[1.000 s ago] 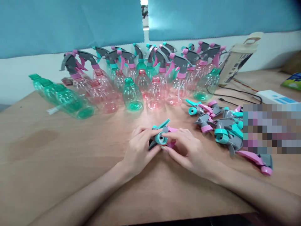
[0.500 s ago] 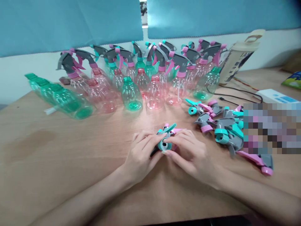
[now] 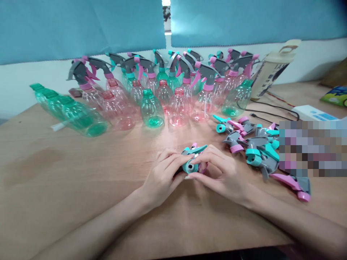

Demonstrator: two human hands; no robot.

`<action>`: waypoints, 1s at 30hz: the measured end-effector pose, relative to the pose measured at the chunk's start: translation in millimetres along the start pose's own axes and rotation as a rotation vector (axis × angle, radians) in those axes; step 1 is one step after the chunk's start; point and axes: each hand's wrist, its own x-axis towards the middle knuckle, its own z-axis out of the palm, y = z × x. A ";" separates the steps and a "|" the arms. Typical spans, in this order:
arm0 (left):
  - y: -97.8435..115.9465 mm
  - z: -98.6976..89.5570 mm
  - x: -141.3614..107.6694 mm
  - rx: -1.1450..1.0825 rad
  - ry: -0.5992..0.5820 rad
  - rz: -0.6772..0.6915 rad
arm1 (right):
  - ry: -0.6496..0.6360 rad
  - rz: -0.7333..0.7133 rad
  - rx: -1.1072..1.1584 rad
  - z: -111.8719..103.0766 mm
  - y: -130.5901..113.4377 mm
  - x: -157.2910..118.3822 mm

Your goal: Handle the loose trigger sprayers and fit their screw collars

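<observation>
Between my two hands, low over the front middle of the table, is a grey spray bottle trigger head (image 3: 190, 167) with a turquoise collar and lever. Its collar opening faces me. My left hand (image 3: 165, 177) is closed around its left side. From the right, the thumb and fingers of my right hand (image 3: 221, 175) pinch the collar's edge. Pink parts show just behind the held head, partly hidden by my fingers; whether they belong to a second spray head I cannot tell.
Several pink and green spray bottles stand at the back, many with heads, some without, like the open green bottle (image 3: 152, 110). Loose trigger heads (image 3: 253, 148) lie in a pile at right. Beyond are a black cable (image 3: 271, 103), a white box (image 3: 314, 112) and a tall beige bottle (image 3: 271, 74).
The turquoise lever has tilted flatter and to the right as the spray head turned slightly in my hands. My right fingers have shifted on the collar. The view has moved a little.
</observation>
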 end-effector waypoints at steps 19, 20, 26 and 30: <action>0.5 0.8 1.3 -0.044 -0.070 0.029 | -0.186 -0.058 -0.102 -5.1 0.0 2.2; 0.8 0.8 1.4 -0.046 -0.072 0.029 | -0.183 -0.054 -0.100 -4.8 0.1 2.3; 3.2 4.2 4.4 -0.055 -0.108 -0.025 | -0.147 -0.067 -0.117 -2.5 2.2 4.4; 3.4 5.8 6.1 -0.042 -0.120 -0.038 | -0.158 -0.047 -0.136 -1.7 5.2 5.5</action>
